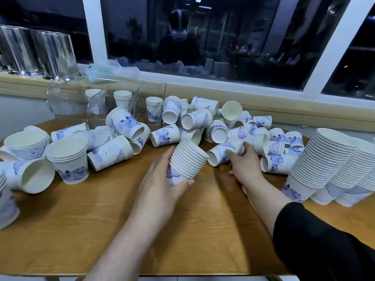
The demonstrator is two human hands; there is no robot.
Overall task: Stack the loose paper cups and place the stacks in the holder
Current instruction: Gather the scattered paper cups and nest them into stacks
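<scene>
My left hand (pixel 160 185) grips a tilted stack of white paper cups with blue print (pixel 187 162) near the table's middle, thumb under its base. My right hand (pixel 242 165) curls around a short stack of cups lying on its side (pixel 221 152), just right of the held stack. Several loose cups and short stacks (pixel 194 122) lie heaped across the back of the round wooden table (pixel 203 230). A clear plastic holder (pixel 105 98) stands at the back left with short stacks (pixel 122 98) in its compartments.
Tall leaning stacks (pixel 324 167) stand at the table's right edge. More short stacks and toppled cups (pixel 68 159) crowd the left side. Behind the table runs a window sill (pixel 243 102) under dark glass, with clear containers (pixel 36 51) at far left.
</scene>
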